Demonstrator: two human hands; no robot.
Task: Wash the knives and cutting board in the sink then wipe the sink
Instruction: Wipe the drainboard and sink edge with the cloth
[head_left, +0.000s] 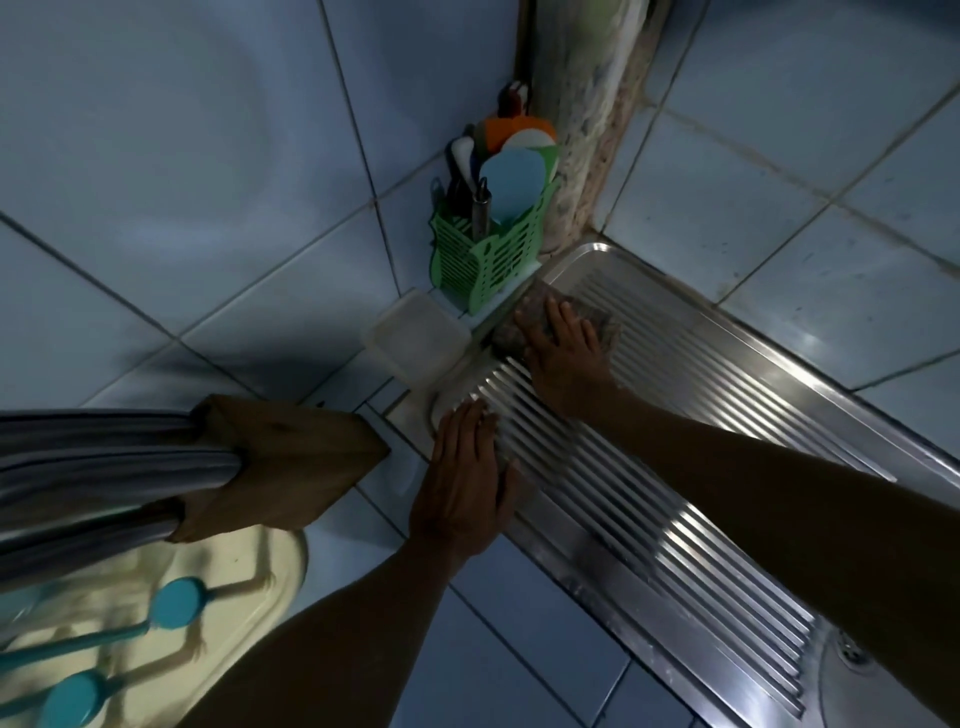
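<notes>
place: home kitchen
walls: pale blue tiles (218, 171)
metal: ribbed steel sink drainboard (675, 467)
corner: green utensil caddy (488, 260)
left: cream dish rack (171, 623)

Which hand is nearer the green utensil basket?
Right. The right hand presses a cloth just below the green utensil basket; the left hand rests flat farther down the drainboard.

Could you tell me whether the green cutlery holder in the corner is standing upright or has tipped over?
Upright. The green cutlery holder stands on its base against the tiled corner, beside the steel drainboard, with utensil handles pointing up out of its open top.
</notes>
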